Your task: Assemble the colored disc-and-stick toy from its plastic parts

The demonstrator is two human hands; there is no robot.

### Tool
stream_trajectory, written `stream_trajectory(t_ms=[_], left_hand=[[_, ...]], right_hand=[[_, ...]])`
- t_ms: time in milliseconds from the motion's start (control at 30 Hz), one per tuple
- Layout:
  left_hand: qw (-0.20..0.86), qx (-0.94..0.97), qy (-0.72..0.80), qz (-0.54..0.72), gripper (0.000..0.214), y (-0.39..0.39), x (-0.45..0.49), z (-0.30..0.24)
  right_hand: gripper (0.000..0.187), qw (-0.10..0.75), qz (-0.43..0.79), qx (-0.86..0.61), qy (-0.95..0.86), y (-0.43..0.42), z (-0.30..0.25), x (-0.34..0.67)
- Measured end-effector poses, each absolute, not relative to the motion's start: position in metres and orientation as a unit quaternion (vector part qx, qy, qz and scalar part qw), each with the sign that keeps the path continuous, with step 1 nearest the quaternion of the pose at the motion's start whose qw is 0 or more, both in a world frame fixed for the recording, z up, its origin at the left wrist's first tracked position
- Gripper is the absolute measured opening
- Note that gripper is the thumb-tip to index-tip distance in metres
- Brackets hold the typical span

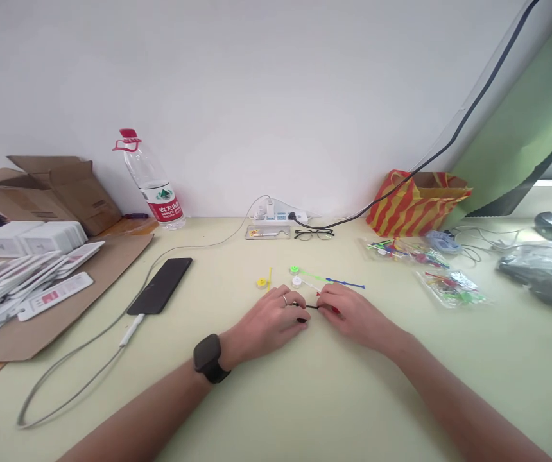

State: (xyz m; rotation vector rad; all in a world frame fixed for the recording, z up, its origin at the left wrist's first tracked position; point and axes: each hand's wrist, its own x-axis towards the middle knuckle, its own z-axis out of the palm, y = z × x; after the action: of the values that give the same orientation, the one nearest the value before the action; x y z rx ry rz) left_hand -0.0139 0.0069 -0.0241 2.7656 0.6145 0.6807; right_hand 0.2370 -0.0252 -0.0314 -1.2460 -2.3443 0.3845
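In the middle of the table, my left hand (273,324), with a ring and a watch, has its fingers closed on a small black plastic piece (301,319). A thin black stick (312,307) spans the short gap to my right hand (350,314), whose fingertips pinch its other end. Something red (335,309) shows under the right fingers, mostly hidden. Just beyond my hands lie a yellow disc (262,282) beside a yellow stick (270,278), a green disc (294,270), a white disc (296,282) and a blue arrow-like stick (346,283).
A phone (161,286) on a charging cable lies left, near cards (57,296) on cardboard. Behind stand a water bottle (158,186), a power strip (280,218) and glasses (314,235). Bags of coloured parts (452,289) and a striped bag (413,208) are right.
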Motion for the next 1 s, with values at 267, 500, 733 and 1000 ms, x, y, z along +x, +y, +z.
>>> stream_trajectory(t_ms=[267,500,733,1000], left_hand=[[0.112,0.935,0.240,0.235,0.023,0.012,-0.018,-0.026],[0.164,0.913,0.237,0.290,0.012,0.007,-0.017,-0.021],[0.319,0.780,0.327,0.428,0.017,0.004,-0.007,-0.022],[0.432,0.723,0.351,0.409,0.029,0.007,-0.005,-0.028]], right_hand=[[0.021,0.228,0.109,-0.471,-0.845,-0.022,-0.039,0.234],[0.022,0.254,0.077,-0.412,-0.872,-0.027,-0.035,0.228],[0.017,0.266,0.094,-0.398,-0.873,-0.030,-0.044,0.216],[0.010,0.362,0.400,-0.400,-0.741,-0.045,-0.034,0.198]])
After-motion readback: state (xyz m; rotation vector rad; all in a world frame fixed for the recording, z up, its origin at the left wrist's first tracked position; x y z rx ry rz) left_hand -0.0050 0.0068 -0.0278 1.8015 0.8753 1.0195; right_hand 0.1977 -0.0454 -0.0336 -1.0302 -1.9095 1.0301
